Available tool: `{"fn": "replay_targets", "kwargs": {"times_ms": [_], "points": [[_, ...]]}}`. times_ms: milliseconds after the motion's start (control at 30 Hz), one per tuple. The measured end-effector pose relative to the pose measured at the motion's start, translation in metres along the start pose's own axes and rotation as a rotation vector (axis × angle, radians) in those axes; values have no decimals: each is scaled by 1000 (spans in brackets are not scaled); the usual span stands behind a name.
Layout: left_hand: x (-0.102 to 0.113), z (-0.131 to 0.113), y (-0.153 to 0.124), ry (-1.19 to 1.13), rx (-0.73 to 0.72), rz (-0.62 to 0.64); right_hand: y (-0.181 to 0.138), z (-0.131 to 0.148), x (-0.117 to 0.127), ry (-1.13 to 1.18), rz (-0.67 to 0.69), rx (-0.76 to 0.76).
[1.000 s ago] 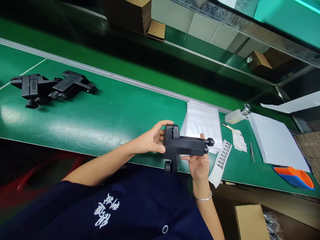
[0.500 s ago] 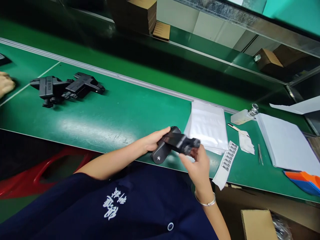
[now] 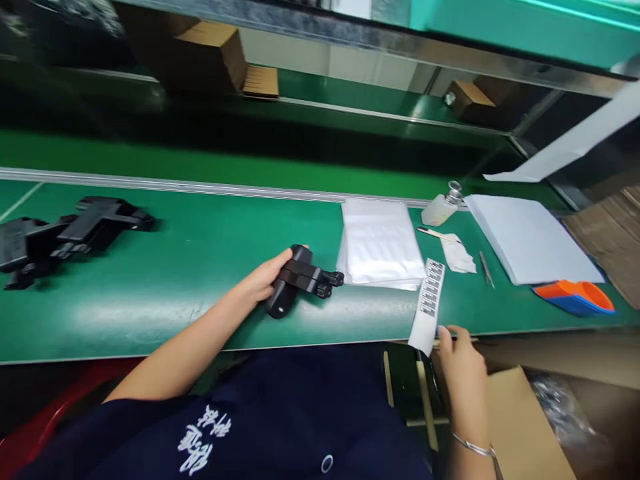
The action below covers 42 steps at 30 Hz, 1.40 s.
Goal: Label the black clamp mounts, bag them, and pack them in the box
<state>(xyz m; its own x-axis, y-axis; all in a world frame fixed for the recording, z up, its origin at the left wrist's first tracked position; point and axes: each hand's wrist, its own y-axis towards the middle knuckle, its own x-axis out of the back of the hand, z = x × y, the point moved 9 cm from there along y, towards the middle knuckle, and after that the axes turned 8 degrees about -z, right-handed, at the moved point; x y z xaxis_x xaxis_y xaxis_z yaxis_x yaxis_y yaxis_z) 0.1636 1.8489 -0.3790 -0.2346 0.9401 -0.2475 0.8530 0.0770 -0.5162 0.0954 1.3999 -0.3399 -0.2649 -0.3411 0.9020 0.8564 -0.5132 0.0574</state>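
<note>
One holder [image 3: 299, 273] is clasped in my left grip [image 3: 265, 277]; beside my empty, relaxed right grip [image 3: 464, 365], overhanging labels [image 3: 429, 300] could slide off if knocked.

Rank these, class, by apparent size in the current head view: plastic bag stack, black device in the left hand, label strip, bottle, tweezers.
1. Plastic bag stack
2. Black device and label strip: too close to rank; the device may be nearer the camera
3. Bottle
4. Tweezers
</note>
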Motion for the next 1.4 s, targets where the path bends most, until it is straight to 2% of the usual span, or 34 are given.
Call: {"fn": "replay_targets", "kwargs": {"times_ms": [67,167,233,300,333,367,400,467,500,567,633,700,833,933,1033,1133,1300,1400], "points": [[15,-17,6,304,-174,-106,-6,-15,-12,135,5,-49],[20,-39,8,782,-382,-211,-15,-24,-30,438,-18,-144],[11,-57,-3,1023,-535,-317,-20,-25,-40,671,-1,-201],[-17,-69,-22,1116,-704,-377,-24,-22,-43,898,5,-214],[-38,-67,-30,1103,-747,-338,-27,-20,-41,976,-12,-205],[-65,-57,-34,1060,-738,-229,-30,-18,-39,1023,-39,-190],[-95,-39,-36,992,-667,-69,-34,-16,-35,1049,-70,-171],[-165,15,-41,821,-394,367,-44,-12,-31,1073,-115,-134],[-196,40,-45,706,-266,530,-50,-10,-31,1080,-118,-116],[-241,73,-48,482,-89,682,-60,-6,-34,1087,-106,-78],[-266,90,-43,337,-29,701,-66,-4,-35,1072,-93,-43],[-275,96,-37,310,-51,666,-66,-6,-33,1036,-106,-15],[-274,92,-35,448,-189,616,-49,-9,-16,875,-214,30],[-275,86,-39,516,-291,629,-32,2,-11,766,-173,96],[-279,87,-43,488,-273,688,-23,12,-15,752,-106,129],[-281,93,-43,449,-203,739,-23,11,-13,731,-160,120],[-278,92,-35,489,-253,660,-25,8,-11,745,-226,106],[-277,90,-32,531,-306,642,-24,12,-6,673,-267,171]]}}
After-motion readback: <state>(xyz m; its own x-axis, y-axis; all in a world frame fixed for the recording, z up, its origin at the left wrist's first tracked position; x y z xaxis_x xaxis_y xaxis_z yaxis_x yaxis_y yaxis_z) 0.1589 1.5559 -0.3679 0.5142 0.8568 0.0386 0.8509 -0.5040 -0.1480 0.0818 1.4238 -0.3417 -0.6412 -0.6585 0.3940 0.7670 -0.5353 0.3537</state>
